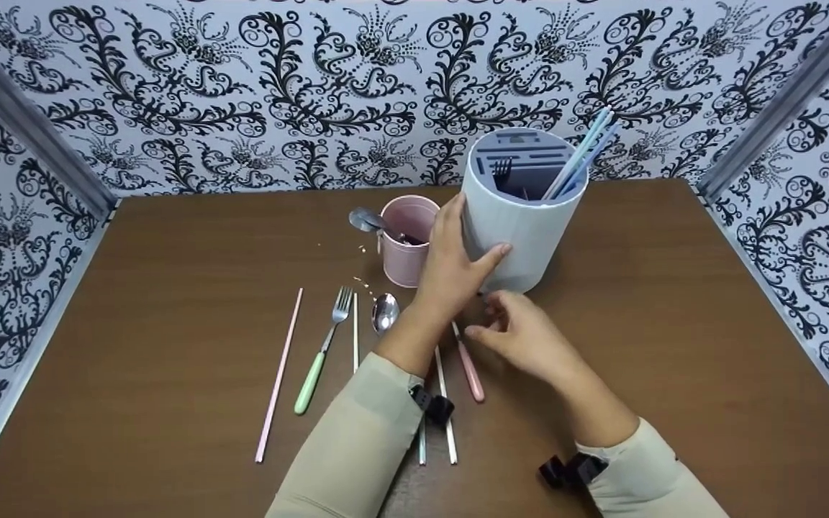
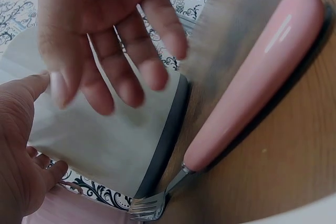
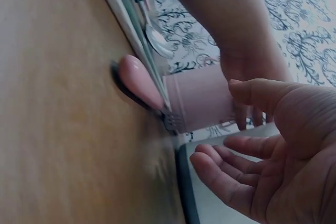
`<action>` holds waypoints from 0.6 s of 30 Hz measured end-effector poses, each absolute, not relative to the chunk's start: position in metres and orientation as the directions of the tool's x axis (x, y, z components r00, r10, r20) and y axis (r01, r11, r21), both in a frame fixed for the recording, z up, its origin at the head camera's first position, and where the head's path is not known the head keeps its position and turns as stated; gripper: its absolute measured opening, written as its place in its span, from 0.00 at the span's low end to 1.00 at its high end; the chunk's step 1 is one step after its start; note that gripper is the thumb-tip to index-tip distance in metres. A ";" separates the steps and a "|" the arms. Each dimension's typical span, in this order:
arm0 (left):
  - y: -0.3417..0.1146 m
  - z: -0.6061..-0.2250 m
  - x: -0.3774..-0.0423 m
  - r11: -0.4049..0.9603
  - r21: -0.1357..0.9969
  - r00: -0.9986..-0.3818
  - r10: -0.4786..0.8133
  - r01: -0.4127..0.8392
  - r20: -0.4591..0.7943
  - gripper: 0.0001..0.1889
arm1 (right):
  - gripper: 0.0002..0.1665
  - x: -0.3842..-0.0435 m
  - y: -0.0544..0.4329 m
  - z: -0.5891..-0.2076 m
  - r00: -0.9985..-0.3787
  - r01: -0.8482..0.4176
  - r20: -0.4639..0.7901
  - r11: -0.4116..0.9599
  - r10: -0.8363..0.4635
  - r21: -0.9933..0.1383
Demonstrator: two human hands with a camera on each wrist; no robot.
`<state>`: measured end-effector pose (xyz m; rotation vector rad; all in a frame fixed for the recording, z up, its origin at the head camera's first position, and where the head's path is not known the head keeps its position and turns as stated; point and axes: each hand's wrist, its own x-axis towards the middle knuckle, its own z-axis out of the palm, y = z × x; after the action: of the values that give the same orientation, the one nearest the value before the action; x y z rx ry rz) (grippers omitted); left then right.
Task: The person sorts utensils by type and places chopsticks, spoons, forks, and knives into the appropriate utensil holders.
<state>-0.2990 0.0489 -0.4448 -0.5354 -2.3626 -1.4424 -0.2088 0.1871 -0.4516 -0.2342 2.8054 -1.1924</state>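
My left hand (image 1: 450, 266) holds the left side of a white oval utensil holder (image 1: 529, 234), thumb across its front and fingers along its side. Low in front of the holder's base hovers my right hand (image 1: 529, 338), its fingers loosely bent with nothing between them. A dark fork (image 1: 502, 170) and several blue chopsticks (image 1: 581, 155) stand in the holder's compartments. On the table near my right hand lies a fork with a pink handle (image 2: 257, 77), its tines towards the holder. A pink cup (image 1: 404, 265) stands beside my left hand, with a spoon (image 1: 368, 220) leaning out of it.
Left of my forearm lie a pink chopstick (image 1: 280, 374), a green-handled fork (image 1: 310, 381), a pale chopstick (image 1: 355, 331) and a spoon (image 1: 385, 312). More chopsticks (image 1: 449, 424) lie partly under my left forearm. Patterned walls (image 1: 314, 93) enclose the brown table (image 1: 673, 324).
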 end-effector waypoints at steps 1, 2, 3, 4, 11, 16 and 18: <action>0.049 -0.445 -0.299 0.419 0.776 -0.878 0.149 0.472 0.454 0.50 | 0.26 -0.208 0.185 -0.453 -0.983 -0.114 -0.020 0.694 -0.182 -0.711; 0.049 -0.445 -0.299 0.419 0.776 -0.878 0.150 0.473 0.454 0.50 | 0.25 -0.208 0.183 -0.454 -0.982 -0.121 -0.021 0.702 -0.190 -0.701; 0.049 -0.445 -0.299 0.418 0.776 -0.878 0.151 0.472 0.453 0.50 | 0.23 -0.208 0.182 -0.455 -0.980 -0.126 -0.024 0.710 -0.197 -0.692; 0.049 -0.445 -0.299 0.417 0.777 -0.879 0.151 0.472 0.453 0.50 | 0.22 -0.207 0.181 -0.456 -0.979 -0.130 -0.027 0.717 -0.204 -0.685; 0.049 -0.445 -0.298 0.423 0.776 -0.881 0.152 0.468 0.448 0.50 | 0.16 -0.209 0.173 -0.464 -0.966 -0.177 -0.029 0.733 -0.259 -0.656; 0.049 -0.445 -0.298 0.424 0.779 -0.884 0.152 0.462 0.441 0.50 | 0.14 -0.213 0.171 -0.468 -0.953 -0.225 -0.005 0.722 -0.301 -0.654; 0.049 -0.445 -0.299 0.420 0.782 -0.885 0.153 0.461 0.440 0.50 | 0.14 -0.214 0.170 -0.469 -0.947 -0.242 0.002 0.713 -0.320 -0.657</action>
<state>-0.2988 0.0489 -0.4450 -0.5313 -2.3782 -1.4506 -0.2141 0.1697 -0.4689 -0.4617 2.8037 -1.0517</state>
